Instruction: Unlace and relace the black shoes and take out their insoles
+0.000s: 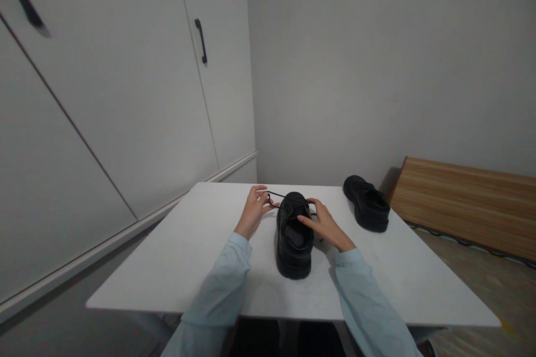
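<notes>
A black lace-up shoe stands upright on the white table in front of me, its heel towards me and its toe pointing away. To its left, my left hand pinches a black shoelace that stretches across from the top of the shoe. My right hand is at the shoe's right side, with the thumb over the opening near the tongue and the fingers by the lacing. Whether a lace lies between those right fingers is hard to make out. Part of the lacing is hidden in the dark upper.
A second black shoe rests at the table's back right edge. The white table has its far side near a grey wall. White cupboards with black handles line the left. A wood-grain panel stands to the right, beyond the table.
</notes>
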The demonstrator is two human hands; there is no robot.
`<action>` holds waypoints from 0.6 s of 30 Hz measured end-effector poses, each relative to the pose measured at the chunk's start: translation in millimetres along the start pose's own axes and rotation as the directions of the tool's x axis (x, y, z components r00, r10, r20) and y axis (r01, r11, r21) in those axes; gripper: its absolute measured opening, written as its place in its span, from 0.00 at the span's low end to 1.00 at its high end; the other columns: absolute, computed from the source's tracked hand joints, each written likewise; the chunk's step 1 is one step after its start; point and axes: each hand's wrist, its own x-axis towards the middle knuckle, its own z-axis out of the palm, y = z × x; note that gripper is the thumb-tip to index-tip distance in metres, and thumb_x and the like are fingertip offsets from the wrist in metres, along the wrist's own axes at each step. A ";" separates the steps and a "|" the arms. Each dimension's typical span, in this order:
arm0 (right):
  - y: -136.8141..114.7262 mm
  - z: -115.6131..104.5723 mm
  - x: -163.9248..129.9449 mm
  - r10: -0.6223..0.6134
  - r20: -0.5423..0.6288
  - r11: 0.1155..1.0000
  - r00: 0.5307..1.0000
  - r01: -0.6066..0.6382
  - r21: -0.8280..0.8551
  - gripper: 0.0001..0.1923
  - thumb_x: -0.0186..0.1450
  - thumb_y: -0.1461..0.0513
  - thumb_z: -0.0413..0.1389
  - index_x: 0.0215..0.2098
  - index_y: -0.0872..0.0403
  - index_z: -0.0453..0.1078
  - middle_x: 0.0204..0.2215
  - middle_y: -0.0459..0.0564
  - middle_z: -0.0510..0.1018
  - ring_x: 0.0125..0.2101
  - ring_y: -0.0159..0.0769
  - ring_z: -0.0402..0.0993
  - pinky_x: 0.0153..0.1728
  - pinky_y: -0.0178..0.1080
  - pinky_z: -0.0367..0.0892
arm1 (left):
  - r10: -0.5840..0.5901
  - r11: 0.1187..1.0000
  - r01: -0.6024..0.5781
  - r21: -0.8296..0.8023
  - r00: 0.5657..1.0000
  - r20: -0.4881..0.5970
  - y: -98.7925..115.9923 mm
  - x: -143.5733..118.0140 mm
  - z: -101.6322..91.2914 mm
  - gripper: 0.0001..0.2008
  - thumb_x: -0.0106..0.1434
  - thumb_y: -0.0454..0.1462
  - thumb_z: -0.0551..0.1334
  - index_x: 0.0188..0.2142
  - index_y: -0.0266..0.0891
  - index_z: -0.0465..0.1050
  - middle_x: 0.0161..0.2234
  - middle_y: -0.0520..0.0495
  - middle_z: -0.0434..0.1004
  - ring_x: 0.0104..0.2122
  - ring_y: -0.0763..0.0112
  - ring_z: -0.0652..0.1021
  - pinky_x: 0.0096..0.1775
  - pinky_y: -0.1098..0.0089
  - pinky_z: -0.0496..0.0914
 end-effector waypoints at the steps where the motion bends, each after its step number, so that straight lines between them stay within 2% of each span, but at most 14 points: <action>1: -1.5 -1.1 -0.2 0.012 0.021 1.000 1.000 -0.012 0.012 0.30 0.59 0.47 0.55 0.53 0.54 0.60 0.51 0.58 0.70 0.53 0.48 0.66 0.52 0.50 0.61 | 0.001 1.000 -0.001 0.004 1.000 -0.001 0.5 0.0 0.4 0.14 0.57 0.39 0.62 0.40 0.40 0.60 0.29 0.56 0.65 0.27 0.79 0.72 0.40 0.57 0.75; 4: -3.8 -3.0 -0.7 0.032 0.057 0.999 0.998 -0.034 0.039 0.31 0.59 0.47 0.55 0.54 0.55 0.59 0.53 0.59 0.69 0.54 0.49 0.64 0.54 0.52 0.59 | -0.002 1.000 0.002 0.015 1.000 -0.010 1.7 0.1 1.2 0.13 0.57 0.39 0.62 0.39 0.40 0.61 0.29 0.56 0.64 0.26 0.80 0.70 0.38 0.59 0.76; 8: -0.6 -1.1 -0.2 0.024 0.046 0.998 0.999 -0.026 0.054 0.31 0.59 0.47 0.55 0.54 0.54 0.59 0.52 0.58 0.69 0.54 0.49 0.64 0.53 0.52 0.59 | 0.006 1.000 -0.006 0.014 0.999 -0.051 3.3 0.2 1.7 0.12 0.56 0.37 0.61 0.39 0.39 0.62 0.29 0.56 0.63 0.25 0.81 0.68 0.32 0.68 0.75; 12: 3.4 1.8 0.5 0.014 0.030 0.997 0.999 -0.016 0.069 0.30 0.58 0.47 0.56 0.53 0.53 0.60 0.52 0.57 0.69 0.53 0.49 0.65 0.53 0.52 0.59 | 0.032 0.998 -0.029 0.050 0.997 -0.067 4.5 0.3 1.4 0.12 0.55 0.37 0.61 0.39 0.38 0.63 0.29 0.55 0.64 0.24 0.81 0.68 0.27 0.75 0.70; 18: 2.8 2.0 0.4 0.020 0.019 0.997 1.000 -0.021 0.078 0.31 0.58 0.46 0.56 0.53 0.52 0.60 0.52 0.57 0.70 0.53 0.49 0.64 0.53 0.52 0.59 | 0.100 0.987 -0.086 0.136 0.991 -0.093 2.6 5.5 -1.4 0.11 0.54 0.36 0.61 0.37 0.37 0.64 0.29 0.54 0.65 0.21 0.83 0.66 0.22 0.78 0.62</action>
